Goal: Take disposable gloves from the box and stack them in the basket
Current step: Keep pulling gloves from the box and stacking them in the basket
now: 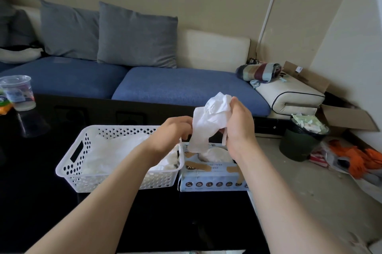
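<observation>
A crumpled white disposable glove hangs in the air above the light-blue glove box. My right hand grips its upper part, fingers curled round it. My left hand pinches the glove's lower left edge. More white gloves bulge from the box's oval opening. Left of the box stands a white perforated plastic basket with several white gloves lying inside it. Both sit on a black table.
A clear plastic cup stands at the table's far left. Behind the table runs a blue sofa with grey cushions. On the floor to the right are a dark bin, a cardboard box and orange cloth.
</observation>
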`<action>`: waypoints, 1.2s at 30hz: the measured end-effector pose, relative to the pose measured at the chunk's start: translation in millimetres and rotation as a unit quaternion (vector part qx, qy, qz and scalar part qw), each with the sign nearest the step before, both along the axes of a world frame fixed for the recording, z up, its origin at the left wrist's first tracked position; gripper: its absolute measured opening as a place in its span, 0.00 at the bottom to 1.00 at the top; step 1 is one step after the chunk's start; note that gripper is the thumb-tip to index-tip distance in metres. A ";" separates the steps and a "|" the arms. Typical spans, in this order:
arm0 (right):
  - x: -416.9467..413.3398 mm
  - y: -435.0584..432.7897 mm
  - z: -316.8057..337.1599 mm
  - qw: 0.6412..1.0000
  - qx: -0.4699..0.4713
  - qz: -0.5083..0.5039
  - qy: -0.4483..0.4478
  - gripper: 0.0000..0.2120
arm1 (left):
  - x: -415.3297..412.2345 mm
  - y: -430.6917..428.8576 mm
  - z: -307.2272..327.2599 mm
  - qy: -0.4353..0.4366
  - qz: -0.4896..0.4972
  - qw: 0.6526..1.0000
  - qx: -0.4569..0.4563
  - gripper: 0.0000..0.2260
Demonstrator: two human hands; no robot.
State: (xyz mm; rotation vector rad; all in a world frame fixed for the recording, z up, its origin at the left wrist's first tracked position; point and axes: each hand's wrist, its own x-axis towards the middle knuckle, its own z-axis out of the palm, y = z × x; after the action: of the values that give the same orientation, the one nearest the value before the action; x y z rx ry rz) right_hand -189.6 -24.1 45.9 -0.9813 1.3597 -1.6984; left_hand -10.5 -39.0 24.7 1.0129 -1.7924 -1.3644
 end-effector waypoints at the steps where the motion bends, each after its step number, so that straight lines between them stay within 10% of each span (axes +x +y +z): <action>1: 1.5 -1.2 0.0 1.000 0.013 0.008 -0.012 0.19 | 2.5 -0.1 -0.8 0.014 -0.003 1.000 0.011 0.17; 10: 12.0 4.0 -1.0 0.988 0.145 0.009 -0.057 0.07 | 25.4 -2.7 1.7 0.090 0.144 0.986 0.002 0.11; 16: 30.5 17.2 6.9 0.961 0.253 0.092 0.069 0.21 | 38.4 1.0 6.8 0.101 0.184 0.977 -0.033 0.17; 21: 42.1 16.5 0.1 0.939 0.135 0.053 0.313 0.08 | 47.6 8.1 13.9 0.125 0.113 0.986 -0.016 0.17; 27: 48.2 21.4 7.0 0.943 0.027 0.254 0.213 0.27 | 59.9 16.9 20.4 0.093 -0.008 0.996 0.002 0.13; 36: 44.1 21.1 2.9 0.913 0.054 0.236 0.328 0.06 | 69.0 12.0 16.6 0.049 0.030 0.998 0.013 0.08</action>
State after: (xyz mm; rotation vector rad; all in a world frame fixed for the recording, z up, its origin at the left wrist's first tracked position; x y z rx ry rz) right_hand -145.5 -3.0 48.8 -1.7468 1.4318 -0.9458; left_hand 58.4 -27.0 41.3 0.9892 -1.6626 -1.3802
